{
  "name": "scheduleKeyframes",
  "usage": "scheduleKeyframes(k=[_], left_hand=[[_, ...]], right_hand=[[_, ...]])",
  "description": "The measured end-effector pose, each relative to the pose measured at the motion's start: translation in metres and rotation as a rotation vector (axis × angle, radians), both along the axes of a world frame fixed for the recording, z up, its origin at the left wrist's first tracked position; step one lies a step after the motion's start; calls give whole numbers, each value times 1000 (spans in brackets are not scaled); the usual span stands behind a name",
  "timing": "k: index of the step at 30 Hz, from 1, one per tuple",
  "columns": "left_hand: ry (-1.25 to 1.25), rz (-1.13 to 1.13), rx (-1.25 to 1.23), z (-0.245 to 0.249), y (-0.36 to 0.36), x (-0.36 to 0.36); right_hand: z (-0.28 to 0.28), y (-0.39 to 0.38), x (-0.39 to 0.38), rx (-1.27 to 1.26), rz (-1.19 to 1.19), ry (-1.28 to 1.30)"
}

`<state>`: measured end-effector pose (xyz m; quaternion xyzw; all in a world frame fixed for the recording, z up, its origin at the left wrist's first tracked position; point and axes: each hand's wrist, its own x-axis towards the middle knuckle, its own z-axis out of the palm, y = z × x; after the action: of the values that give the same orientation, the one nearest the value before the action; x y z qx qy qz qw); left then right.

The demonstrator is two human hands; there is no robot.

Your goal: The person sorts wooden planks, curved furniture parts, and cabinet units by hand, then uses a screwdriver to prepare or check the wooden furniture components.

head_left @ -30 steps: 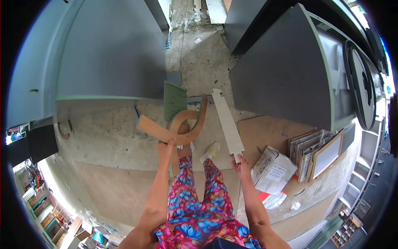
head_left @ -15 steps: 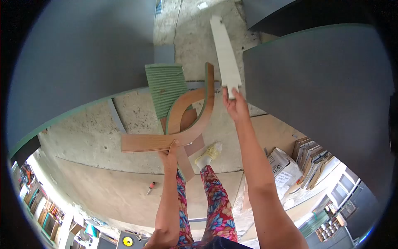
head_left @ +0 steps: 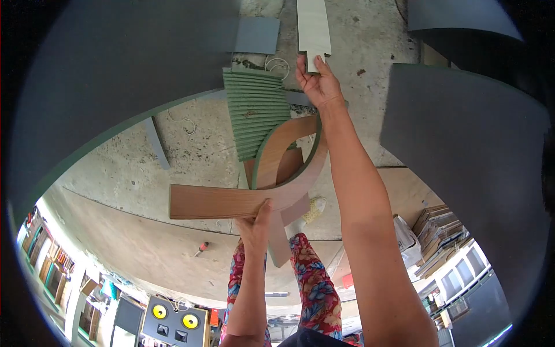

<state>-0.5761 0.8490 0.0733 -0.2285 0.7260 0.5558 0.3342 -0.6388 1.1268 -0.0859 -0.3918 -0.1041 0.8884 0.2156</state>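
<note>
My left hand [head_left: 254,227] is closed on the lower edge of a curved wooden strip [head_left: 214,202], its thumb on the front face. This strip has wood-grain faces and green edges, and it bends up to the right, passing behind my right forearm. My right hand [head_left: 319,82] pinches the narrow notched end of a long white board [head_left: 314,29], which reaches past the top of the view. Behind the strip appears a green ribbed panel [head_left: 254,110]. Another curved wooden piece [head_left: 270,153] with a green edge overlaps that panel.
Large dark grey panels flank me at left [head_left: 127,69] and right [head_left: 462,127]. On the floor are a red-handled screwdriver [head_left: 201,248] and a grey square sheet [head_left: 257,36]. A stack of boards [head_left: 439,234] stands at right, and a speaker cabinet [head_left: 173,332] behind me.
The white board and my right hand have moved up in the view, away from me. My left hand keeps its hold on the curved strip, now further right in view as the camera shifted.
</note>
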Motion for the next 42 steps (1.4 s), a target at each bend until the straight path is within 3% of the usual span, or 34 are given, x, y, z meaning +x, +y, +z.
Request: scheduleKeyframes(k=[6, 9, 12, 15, 17, 19, 21, 24, 27, 30, 35, 38, 42], left_hand=[[-56, 42, -10, 1, -2, -5], [-37, 64, -46, -8, -6, -9], [-41, 58, -70, -11, -6, -16], [-39, 7, -62, -16, -11, -18], [-52, -26, -84, -16, -12, -19], [-70, -19, -74, -19, -15, -18], [-62, -7, -61, -23, -17, -15], [-59, 16, -39, -30, -17, -7], [-136, 74, -4, -40, -25, 3], [-218, 164, 86, -57, -35, 13], [-234, 251, 159, -72, -44, 34], [-137, 126, 50, -68, -35, 39], [-222, -349, 127, -63, -34, 35]], right_hand=[[-33, -17, 3, 4, 141, -349], [-32, -22, 8, 114, 359, -654], [-8, -23, 25, 392, 507, -650], [9, -36, 67, 842, 608, -673], [27, -57, 102, 1061, 687, -750], [42, -87, 136, 1234, 679, -1012], [26, -111, 169, 680, 419, -1004], [42, -129, 185, -206, 197, -681], [23, -153, 186, -36, 243, -483], [17, -157, 183, -46, 403, -565], [24, -161, 187, 188, 380, -699], [23, -164, 202, 188, 238, -656], [24, -159, 221, 160, 93, -626]])
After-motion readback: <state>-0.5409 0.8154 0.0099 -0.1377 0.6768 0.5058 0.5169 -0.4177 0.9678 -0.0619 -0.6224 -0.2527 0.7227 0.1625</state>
